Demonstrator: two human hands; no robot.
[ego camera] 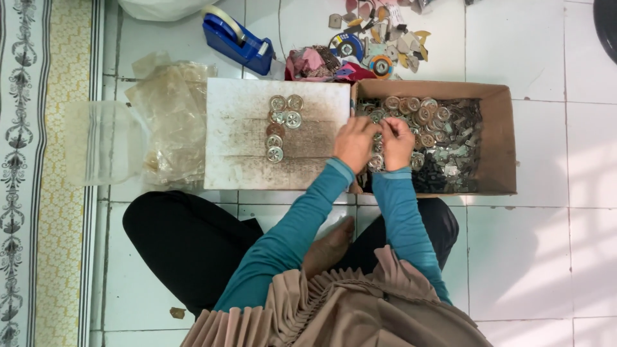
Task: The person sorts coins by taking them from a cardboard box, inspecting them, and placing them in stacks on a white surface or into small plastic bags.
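While the person sits cross-legged on the tiled floor [533,257], the left hand [354,142] and right hand [397,141] meet at the near-left corner of the cardboard box [498,144], fingers curled together and pinching a short stack of round metal discs [376,151]. To judge from this, the stack should stay straight and firmly pinched. Finished discs [283,125] lie in rows on the white board [238,144]; beyond it stands a blue tape dispenser [236,40].

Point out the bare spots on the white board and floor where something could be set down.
The white board is bare left of the round metal discs. Floor tiles right of the cardboard box are bare too. The box is crowded with metal parts; both hands, left hand and right hand, are in it.
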